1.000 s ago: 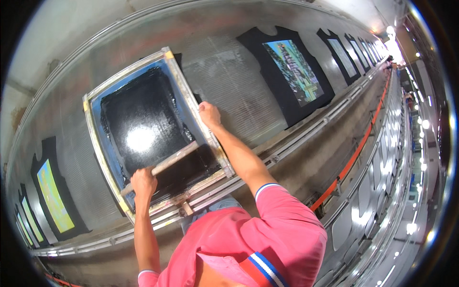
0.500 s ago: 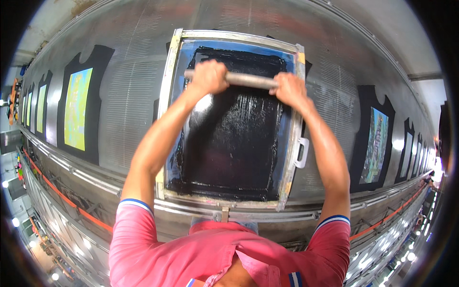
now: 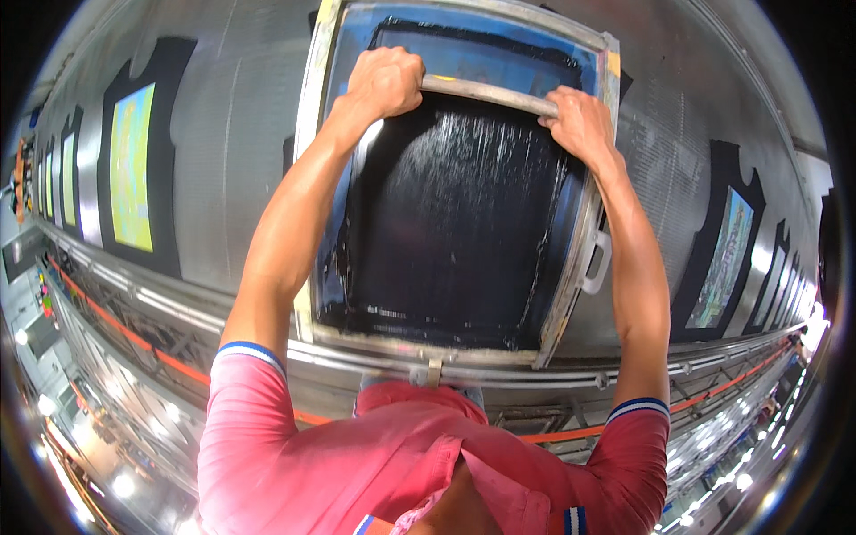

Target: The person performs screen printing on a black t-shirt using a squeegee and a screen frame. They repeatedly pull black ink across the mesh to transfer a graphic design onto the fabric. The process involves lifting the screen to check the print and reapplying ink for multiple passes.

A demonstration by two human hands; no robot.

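Note:
Both my hands grip a squeegee (image 3: pixel 490 92) with a pale wooden bar, held crosswise over a screen-printing frame (image 3: pixel 316 98). My left hand (image 3: pixel 386 82) is a closed fist around the bar's left end. Around the right end my right hand (image 3: pixel 581 125) is wrapped, slightly nearer to me. The squeegee's blade is hard to make out against the ink. Glossy black ink (image 3: pixel 446 232) covers the mesh on my side of the bar, with streaks just below it. Beyond the bar, a blue strip of mesh (image 3: pixel 481 58) shows, edged with black ink.
The frame lies on a long grey printing table (image 3: pixel 223 134). A white handle (image 3: pixel 599 261) sticks out on its right side. Black shirts with bright prints lie along the table, one on the left (image 3: pixel 169 178) and one on the right (image 3: pixel 700 267). A metal rail (image 3: pixel 553 378) runs along the near edge.
The frame, squeegee and my hands appear higher in the picture, and the bar slants more down to the right. Mesh beyond the bar looked black before and now shows blue.

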